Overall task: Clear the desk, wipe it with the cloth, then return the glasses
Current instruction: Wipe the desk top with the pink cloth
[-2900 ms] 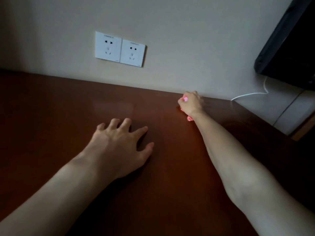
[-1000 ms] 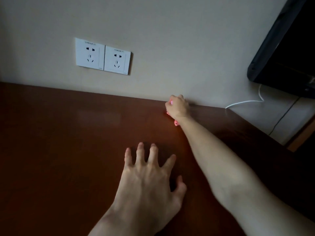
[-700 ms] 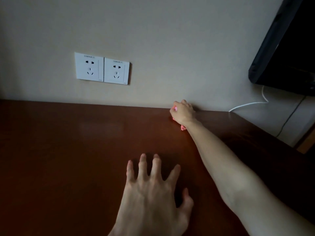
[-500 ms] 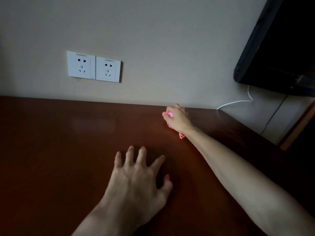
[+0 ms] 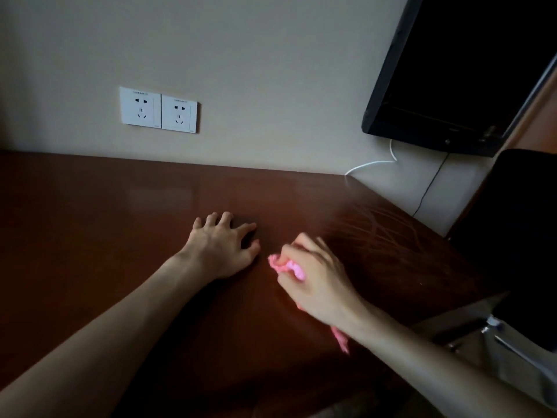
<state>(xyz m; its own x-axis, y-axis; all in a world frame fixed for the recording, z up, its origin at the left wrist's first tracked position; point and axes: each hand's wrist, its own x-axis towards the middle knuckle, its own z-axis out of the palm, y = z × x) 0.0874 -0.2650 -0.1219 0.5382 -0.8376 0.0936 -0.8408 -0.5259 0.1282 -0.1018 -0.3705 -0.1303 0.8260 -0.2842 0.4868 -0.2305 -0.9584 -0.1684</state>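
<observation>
The dark brown wooden desk [image 5: 90, 236] fills the lower view. My right hand [image 5: 316, 282] grips a crumpled pink cloth [image 5: 287, 267] and presses it onto the desk near the middle; a tail of the cloth sticks out below my wrist. Damp wipe streaks show on the desk to the right of that hand. My left hand [image 5: 224, 245] rests on the desk with its fingers spread, just left of the cloth. No glasses are in view.
Two white wall sockets [image 5: 158, 110] sit above the desk's back edge. A black screen [image 5: 467, 70] hangs at the upper right, with a white cable [image 5: 373, 162] beneath it. A dark chair [image 5: 518, 236] stands past the desk's right edge.
My right hand has drawn the pink cloth from the back edge by the wall toward me, to the middle of the desk. My left hand stays flat on the desk.
</observation>
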